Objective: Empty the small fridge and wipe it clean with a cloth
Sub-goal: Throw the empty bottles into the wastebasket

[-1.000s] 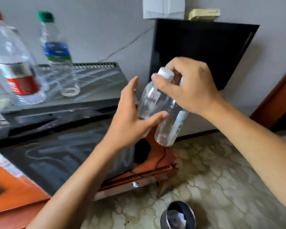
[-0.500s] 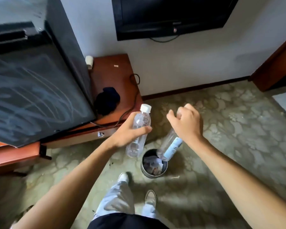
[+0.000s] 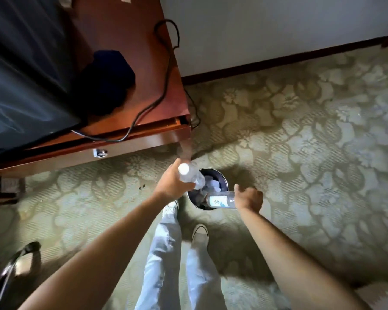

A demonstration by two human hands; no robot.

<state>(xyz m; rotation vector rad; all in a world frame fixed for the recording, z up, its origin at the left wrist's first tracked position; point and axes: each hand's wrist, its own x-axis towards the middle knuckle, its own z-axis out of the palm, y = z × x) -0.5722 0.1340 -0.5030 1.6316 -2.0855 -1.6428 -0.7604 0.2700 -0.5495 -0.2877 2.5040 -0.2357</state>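
Ease both bottles — left hand [image 3: 174, 186] gripping capped bottle [image 3: 192, 176], right hand [image 3: 249, 199] seemingly holding labelled bottle [image 3: 221, 201] — into bin [image 3: 224, 182].

— What is the person wearing?
— Pale blue jeans [image 3: 166, 265], loose and creased down the legs, and white low sneakers [image 3: 200, 232] with dark-edged soles.
— Any sleeves?
— Both forearms are bare to the frame's edge, and the hands [image 3: 174, 186] carry no gloves, rings or watch.
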